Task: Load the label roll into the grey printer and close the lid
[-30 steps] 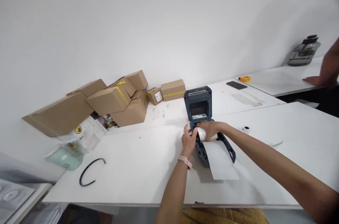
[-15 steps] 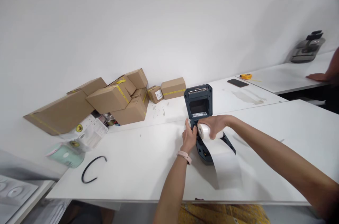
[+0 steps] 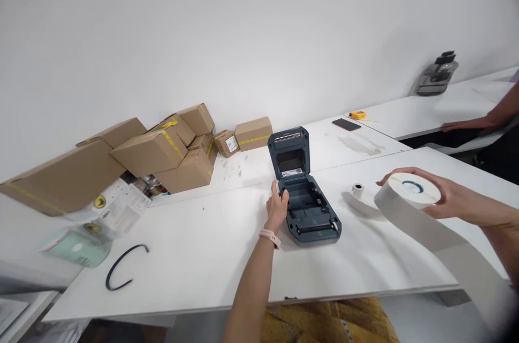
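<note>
Resting against the left side of the open label printer [image 3: 306, 208] mid-table [image 3: 194, 246], left hand [image 3: 277, 207] seems loosely curled, gripping nothing. Right hand [image 3: 441, 197] clasps the paper roll [image 3: 407, 194] above the table's right edge, strip trailing down.

White tables [image 3: 211, 256] stand against a plain white wall [image 3: 243, 24].

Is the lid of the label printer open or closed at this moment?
Open. The lid stands tilted back, the empty bay of the printer shows, and the right hand holds the paper roll outside.
</note>
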Tool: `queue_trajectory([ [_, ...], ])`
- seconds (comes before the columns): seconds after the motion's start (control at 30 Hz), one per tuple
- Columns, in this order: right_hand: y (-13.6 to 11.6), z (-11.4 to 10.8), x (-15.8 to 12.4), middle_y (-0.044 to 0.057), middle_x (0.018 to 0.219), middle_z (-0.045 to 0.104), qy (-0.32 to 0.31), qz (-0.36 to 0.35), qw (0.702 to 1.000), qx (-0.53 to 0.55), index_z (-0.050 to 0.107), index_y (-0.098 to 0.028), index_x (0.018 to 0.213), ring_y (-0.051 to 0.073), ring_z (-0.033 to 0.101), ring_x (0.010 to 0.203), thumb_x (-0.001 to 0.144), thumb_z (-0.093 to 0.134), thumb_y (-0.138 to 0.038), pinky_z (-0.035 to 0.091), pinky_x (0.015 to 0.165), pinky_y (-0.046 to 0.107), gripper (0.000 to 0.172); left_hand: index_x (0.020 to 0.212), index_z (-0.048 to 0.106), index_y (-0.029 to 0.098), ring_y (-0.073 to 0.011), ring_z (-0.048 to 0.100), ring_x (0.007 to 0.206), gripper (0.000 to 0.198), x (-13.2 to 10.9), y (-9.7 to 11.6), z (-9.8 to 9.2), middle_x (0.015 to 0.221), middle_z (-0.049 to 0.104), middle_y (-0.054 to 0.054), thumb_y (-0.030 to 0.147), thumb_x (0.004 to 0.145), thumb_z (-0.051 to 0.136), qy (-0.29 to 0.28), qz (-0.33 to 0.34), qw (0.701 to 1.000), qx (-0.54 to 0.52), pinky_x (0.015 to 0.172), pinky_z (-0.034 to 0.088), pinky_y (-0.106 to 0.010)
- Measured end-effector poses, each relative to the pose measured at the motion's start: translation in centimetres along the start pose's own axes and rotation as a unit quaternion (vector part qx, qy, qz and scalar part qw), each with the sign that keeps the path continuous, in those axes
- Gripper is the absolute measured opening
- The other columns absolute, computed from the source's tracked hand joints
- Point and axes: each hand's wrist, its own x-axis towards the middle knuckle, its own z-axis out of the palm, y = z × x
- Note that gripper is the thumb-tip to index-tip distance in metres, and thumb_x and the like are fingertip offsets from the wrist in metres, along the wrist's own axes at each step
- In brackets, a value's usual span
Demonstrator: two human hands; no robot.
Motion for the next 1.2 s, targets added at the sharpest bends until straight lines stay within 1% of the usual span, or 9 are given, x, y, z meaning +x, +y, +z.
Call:
queue_trajectory([
  [0.13, -0.6, 3.4, 0.2, 0.009, 0.136, 0.061, -0.094, 0.009, 0.995, 0.018, 0.054, -0.031, 0.132, 0.038, 0.055, 0.127, 0.072, 0.076, -0.049, 0.044, 0.107, 0.044, 0.067, 0.158, 0.027, 0.015, -0.0315, 0.069, 0.101, 0.066, 0.0, 0.1, 0.0, 0.094, 0.075, -0.012, 0.046, 0.101, 0.036, -0.006, 0.002, 1.000, 0.015, 0.096, 0.045, -0.043],
  [0.2, -1.6, 5.3, 1.5, 0.009, 0.132, 0.062, -0.141, 0.008, 0.990, 0.006, 0.053, -0.027, 0.131, 0.036, 0.057, 0.122, 0.073, 0.074, -0.044, 0.046, 0.103, 0.041, 0.064, 0.158, 0.027, 0.015, -0.0318, 0.070, 0.100, 0.066, -0.1, 0.2, -0.1, 0.095, 0.075, -0.012, 0.047, 0.100, 0.035, -0.007, -0.002, 1.000, 0.018, 0.094, 0.046, -0.043],
  [0.3, -2.5, 6.9, 4.2, 0.007, 0.124, 0.065, -0.168, 0.003, 0.986, -0.020, 0.051, -0.027, 0.128, 0.033, 0.062, 0.112, 0.070, 0.072, -0.036, 0.048, 0.095, 0.039, 0.062, 0.158, 0.028, 0.016, -0.0317, 0.068, 0.106, 0.066, -0.1, 0.2, -0.1, 0.102, 0.075, -0.013, 0.047, 0.100, 0.036, -0.004, -0.001, 1.000, 0.022, 0.096, 0.045, -0.043],
  [0.53, -0.5, 7.3, 9.8, 0.009, 0.110, 0.068, -0.181, 0.041, 0.976, -0.117, 0.048, -0.024, 0.124, 0.032, 0.065, 0.095, 0.059, 0.068, -0.030, 0.050, 0.079, 0.038, 0.068, 0.158, 0.028, 0.018, -0.0303, 0.069, 0.100, 0.066, 0.0, -0.3, 0.0, 0.097, 0.075, -0.010, 0.049, 0.100, 0.036, -0.005, 0.000, 1.000, 0.018, 0.094, 0.046, -0.042],
  [0.83, 2.2, 8.7, 12.6, 0.011, 0.112, 0.070, -0.192, 0.089, 0.959, -0.186, 0.049, -0.023, 0.129, 0.038, 0.064, 0.106, 0.054, 0.074, -0.034, 0.050, 0.087, 0.045, 0.080, 0.157, 0.032, 0.020, -0.0299, 0.069, 0.104, 0.063, -0.1, 0.1, -0.2, 0.096, 0.075, -0.009, 0.047, 0.100, 0.038, -0.002, -0.011, 1.000, 0.026, 0.097, 0.045, -0.042],
  [0.97, 2.9, 7.8, 12.5, 0.013, 0.130, 0.066, -0.186, 0.091, 0.963, -0.174, 0.051, -0.025, 0.137, 0.041, 0.057, 0.124, 0.058, 0.077, -0.045, 0.044, 0.103, 0.052, 0.085, 0.157, 0.032, 0.019, -0.0301, 0.069, 0.102, 0.063, -0.2, 0.3, -0.3, 0.096, 0.076, -0.009, 0.047, 0.101, 0.037, -0.007, -0.010, 1.000, 0.025, 0.098, 0.045, -0.043],
  [1.07, 4.4, 5.5, 12.1, 0.008, 0.151, 0.053, -0.161, 0.073, 0.979, -0.105, 0.052, -0.029, 0.141, 0.035, 0.048, 0.139, 0.073, 0.068, -0.055, 0.042, 0.111, 0.045, 0.075, 0.157, 0.031, 0.018, -0.0304, 0.069, 0.104, 0.064, -0.1, 0.2, -0.2, 0.097, 0.075, -0.010, 0.046, 0.101, 0.036, -0.008, -0.006, 1.000, 0.026, 0.098, 0.044, -0.043],
  [1.13, 6.0, 3.8, 11.7, 0.009, 0.151, 0.053, -0.112, 0.088, 0.988, -0.058, 0.056, -0.027, 0.139, 0.032, 0.049, 0.139, 0.080, 0.057, -0.054, 0.045, 0.109, 0.042, 0.065, 0.157, 0.031, 0.018, -0.0309, 0.068, 0.105, 0.064, -0.1, 0.0, -0.1, 0.100, 0.075, -0.011, 0.047, 0.100, 0.036, -0.008, -0.004, 1.000, 0.026, 0.097, 0.044, -0.043],
  [1.2, 7.4, 2.7, 11.3, 0.016, 0.139, 0.063, -0.075, 0.123, 0.988, -0.051, 0.064, -0.021, 0.127, 0.036, 0.056, 0.131, 0.075, 0.057, -0.050, 0.049, 0.103, 0.045, 0.060, 0.157, 0.031, 0.018, -0.0314, 0.068, 0.105, 0.064, 0.0, -0.1, 0.0, 0.102, 0.075, -0.011, 0.048, 0.100, 0.036, -0.007, -0.004, 1.000, 0.024, 0.096, 0.045, -0.043],
])
